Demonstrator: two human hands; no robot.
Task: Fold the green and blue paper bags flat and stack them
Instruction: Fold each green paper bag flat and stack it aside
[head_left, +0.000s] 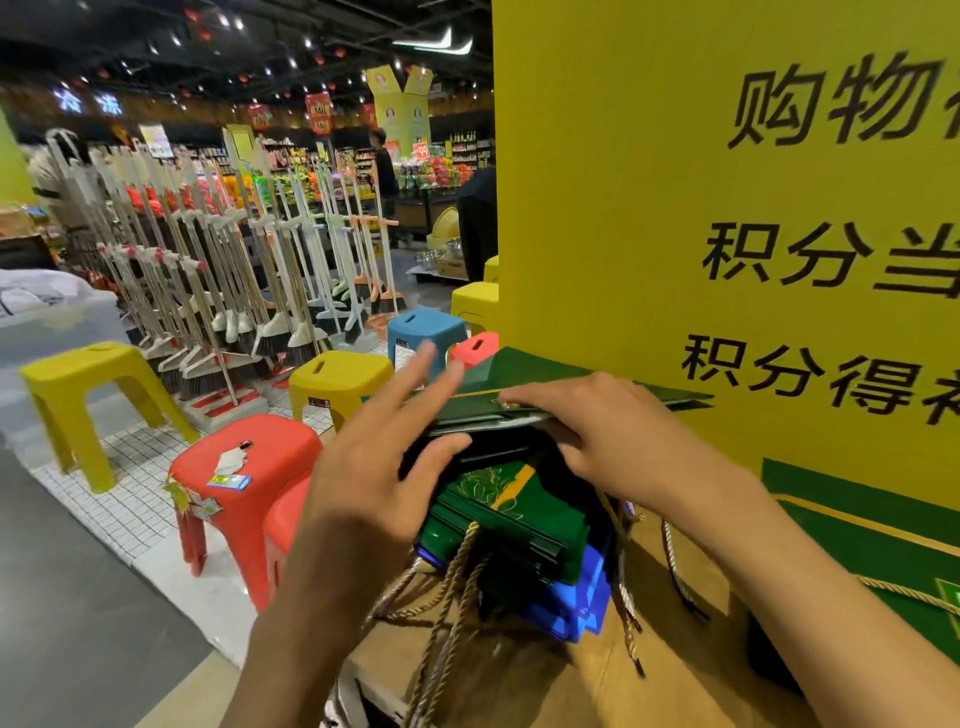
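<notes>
A flattened dark green paper bag (535, 371) is held level above a pile of folded bags. My right hand (597, 431) grips its near edge, fingers on top and thumb below. My left hand (374, 462) is at the bag's left end with straight, spread fingers, and only its thumb touches the underside. The pile below has a green bag with a gold pattern (498, 501) on top and blue bags (576, 603) under it. Their rope handles (447, 597) hang toward me.
The pile rests on a brown cardboard surface (519, 686) against a tall yellow sign (623, 208). Another green bag (883, 566) lies at the right. To the left stand a red stool (249, 457), yellow stool (337, 374), blue stool (426, 327) and a broom rack (208, 260).
</notes>
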